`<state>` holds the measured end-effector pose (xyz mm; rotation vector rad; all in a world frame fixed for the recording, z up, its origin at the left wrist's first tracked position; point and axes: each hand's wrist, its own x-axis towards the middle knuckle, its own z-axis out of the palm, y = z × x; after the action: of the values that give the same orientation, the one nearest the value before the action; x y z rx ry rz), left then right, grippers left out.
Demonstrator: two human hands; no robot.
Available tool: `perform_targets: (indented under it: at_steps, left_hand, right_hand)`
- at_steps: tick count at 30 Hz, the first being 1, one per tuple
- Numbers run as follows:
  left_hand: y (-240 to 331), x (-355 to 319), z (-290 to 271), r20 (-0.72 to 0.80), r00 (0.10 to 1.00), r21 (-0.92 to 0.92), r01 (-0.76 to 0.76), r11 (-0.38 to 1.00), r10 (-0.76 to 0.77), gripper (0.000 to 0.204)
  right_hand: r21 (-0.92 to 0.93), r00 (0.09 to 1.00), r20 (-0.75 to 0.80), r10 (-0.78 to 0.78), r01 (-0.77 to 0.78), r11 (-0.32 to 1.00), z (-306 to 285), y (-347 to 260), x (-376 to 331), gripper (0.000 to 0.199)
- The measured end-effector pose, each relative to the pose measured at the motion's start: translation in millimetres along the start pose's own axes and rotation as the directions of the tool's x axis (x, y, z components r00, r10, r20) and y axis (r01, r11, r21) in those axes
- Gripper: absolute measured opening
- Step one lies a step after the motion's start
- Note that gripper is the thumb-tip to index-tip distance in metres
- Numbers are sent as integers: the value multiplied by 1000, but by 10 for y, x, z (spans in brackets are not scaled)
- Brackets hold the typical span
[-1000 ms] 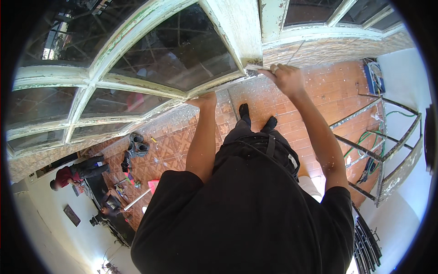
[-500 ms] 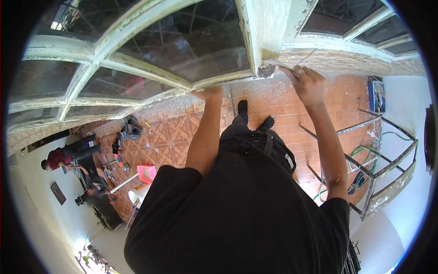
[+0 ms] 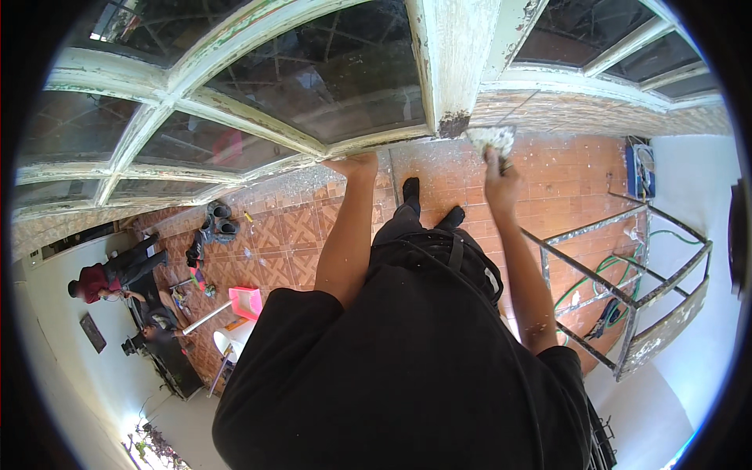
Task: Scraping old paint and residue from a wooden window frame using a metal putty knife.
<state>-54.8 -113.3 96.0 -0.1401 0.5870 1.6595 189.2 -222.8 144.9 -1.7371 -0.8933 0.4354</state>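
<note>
In the head view, the left hand (image 3: 356, 166) presses flat against the lower rail of the old white window frame (image 3: 458, 59). The right hand (image 3: 500, 182) is closed around a scraper (image 3: 492, 139), its paint-caked blade touching the frame's bottom edge, far above the tiled floor (image 3: 282, 235).

A pink box (image 3: 245, 301) and dark boots (image 3: 217, 222) sit on the orange tiled floor (image 3: 580, 180) (a green hose (image 3: 597, 276) coils near the metal frame (image 3: 627, 298)).

One head-worn fisheye looks steeply down, close to the window frame (image 3: 454, 70).
</note>
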Motion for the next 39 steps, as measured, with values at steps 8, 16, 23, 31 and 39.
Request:
perform_targets:
  at_steps: [8, 16, 23, 31, 39]
  left_hand:
    - [14, -41, 45, -118, 993, -12, -4, 1000, 3, 84]
    - [-2, 2, 19, -54, 998, -21, 10, 1000, -11, 82]
    - [33, 51, -17, -33, 999, -7, 1, 1000, -1, 83]
    - [69, 22, -73, -15, 1000, -36, -3, 999, 2, 87]
    - [80, 59, -104, 12, 1000, -16, 10, 1000, -10, 84]
  right_hand:
    - [130, 924, 23, 382, -381, 915, 590, -62, -311, 42]
    - [294, 911, 61, 407, -406, 865, 765, -56, -133, 47]
    - [281, 883, 84, 462, -466, 839, 687, -117, -276, 52]
    - [395, 852, 137, 505, -514, 761, 654, -132, -424, 53]
    - [251, 877, 80, 473, -477, 842, 718, -6, -334, 53]
